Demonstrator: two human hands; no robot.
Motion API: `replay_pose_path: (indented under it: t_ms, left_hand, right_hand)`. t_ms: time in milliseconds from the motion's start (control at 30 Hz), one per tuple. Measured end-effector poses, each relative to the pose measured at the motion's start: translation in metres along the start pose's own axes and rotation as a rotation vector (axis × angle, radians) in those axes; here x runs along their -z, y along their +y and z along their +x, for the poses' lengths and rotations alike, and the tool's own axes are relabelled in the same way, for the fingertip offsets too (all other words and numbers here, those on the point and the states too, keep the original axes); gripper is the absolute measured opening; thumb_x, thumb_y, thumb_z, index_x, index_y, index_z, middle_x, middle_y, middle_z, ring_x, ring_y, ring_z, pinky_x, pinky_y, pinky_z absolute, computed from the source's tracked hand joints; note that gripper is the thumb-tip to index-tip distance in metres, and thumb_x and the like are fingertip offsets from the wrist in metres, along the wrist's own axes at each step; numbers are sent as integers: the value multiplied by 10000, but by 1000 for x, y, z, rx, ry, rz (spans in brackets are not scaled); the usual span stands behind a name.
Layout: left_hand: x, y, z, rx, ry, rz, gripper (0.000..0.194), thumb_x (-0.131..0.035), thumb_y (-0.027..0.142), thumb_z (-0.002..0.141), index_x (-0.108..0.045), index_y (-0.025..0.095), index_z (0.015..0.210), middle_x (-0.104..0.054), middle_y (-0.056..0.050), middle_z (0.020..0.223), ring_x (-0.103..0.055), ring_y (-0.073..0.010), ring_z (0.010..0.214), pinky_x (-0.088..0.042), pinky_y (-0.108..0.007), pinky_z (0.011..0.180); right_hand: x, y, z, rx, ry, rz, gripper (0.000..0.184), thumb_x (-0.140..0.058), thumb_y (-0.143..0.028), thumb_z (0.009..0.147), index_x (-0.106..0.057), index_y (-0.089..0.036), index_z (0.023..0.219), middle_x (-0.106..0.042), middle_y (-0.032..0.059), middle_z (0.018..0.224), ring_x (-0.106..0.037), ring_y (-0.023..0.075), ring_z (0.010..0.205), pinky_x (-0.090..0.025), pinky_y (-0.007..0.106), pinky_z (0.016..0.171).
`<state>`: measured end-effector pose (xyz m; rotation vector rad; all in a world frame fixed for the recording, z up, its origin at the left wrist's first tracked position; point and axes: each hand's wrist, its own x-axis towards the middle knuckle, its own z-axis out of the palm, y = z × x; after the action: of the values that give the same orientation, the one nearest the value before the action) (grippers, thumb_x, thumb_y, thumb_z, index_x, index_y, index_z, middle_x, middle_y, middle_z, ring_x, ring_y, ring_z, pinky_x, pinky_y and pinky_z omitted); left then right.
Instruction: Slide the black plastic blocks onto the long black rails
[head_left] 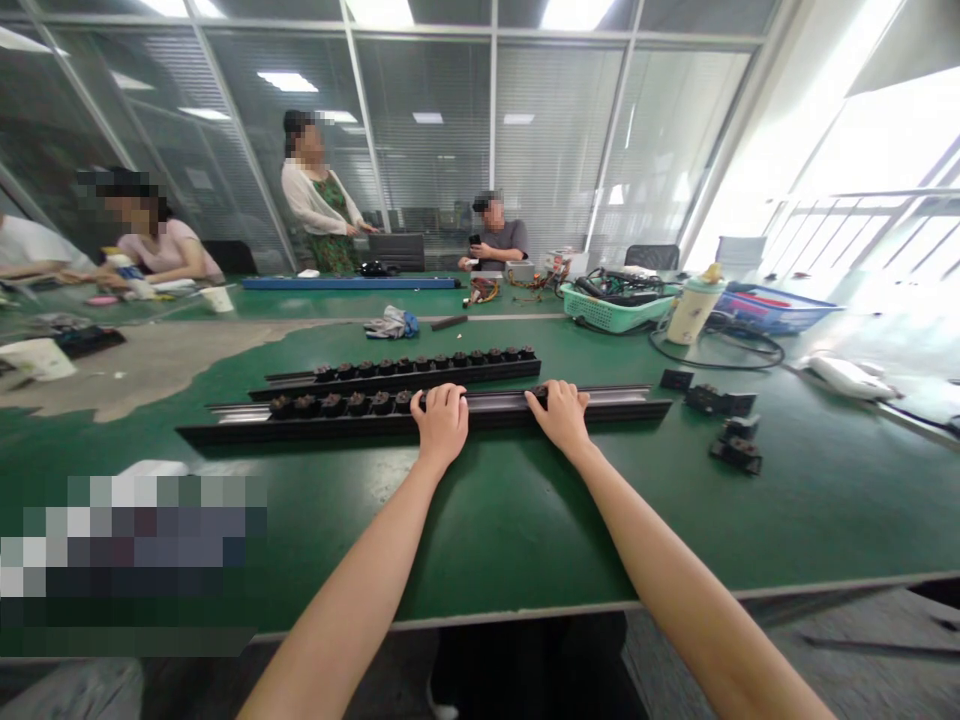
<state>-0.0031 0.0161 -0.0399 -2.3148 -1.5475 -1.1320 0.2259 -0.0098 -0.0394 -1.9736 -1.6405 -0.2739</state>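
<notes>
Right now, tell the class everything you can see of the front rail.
The front rail is a long, straight bar lying flat on the green table, with a silvery metal top on a black base. A row of dark, round-topped blocks sits along its left part. The left hand rests on it at the end of that row, and the right hand rests further along, on the metal.

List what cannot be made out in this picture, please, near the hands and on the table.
In the head view:
The part of the front black rail under the left hand and right hand: the hands cover it.
Whatever lies at lower left: a pixelated patch hides it.
The contents of the blue tray: too small, and washed out by window glare.
</notes>
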Motion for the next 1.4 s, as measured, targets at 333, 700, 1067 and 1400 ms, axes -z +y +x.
replay_pose_path:
  t_ms: [333, 700, 1067, 1400]
  left_hand:
    - [0, 0, 1, 9, -12, 2, 340, -348, 279, 1059, -652, 292, 1210, -704, -85, 1311, -573, -268, 1299, -193, -554, 1240]
    - [0, 1, 1, 15, -13, 0, 339, -345, 283, 1058, -650, 293, 1206, -700, -80, 1311, -573, -265, 1299, -189, -546, 1246]
    - [1, 2, 2, 26, -24, 5, 323, -363, 266, 1056, -649, 285, 1204, -705, -73, 1309, -571, -260, 1300, -182, -537, 1249]
    - [0, 2, 2, 18, -9, -5, 309, -378, 260, 1051, -656, 279, 1186, -710, -75, 1296, -577, -265, 1295, -188, -548, 1240]
  right_hand:
    - [7, -2, 1, 2, -23, 22, 324, -478, -433, 1067, -624, -148, 1115, -684, 165, 1156, -540, 301, 1108, -299, 407, 964]
    - [5, -2, 3, -26, -20, 41, 309, -487, -409, 1072, -634, -143, 1126, -692, 157, 1169, -550, 299, 1140, -292, 412, 985]
    - [-1, 3, 4, -70, 47, 90, 285, -495, -403, 1046, -651, -165, 1059, -703, 158, 1125, -551, 312, 1097, -284, 432, 963]
    - [-1, 10, 7, -49, 39, 116, 250, -516, -393, 1023, -639, -176, 1029, -709, 156, 1122, -566, 314, 1097, -298, 436, 973]
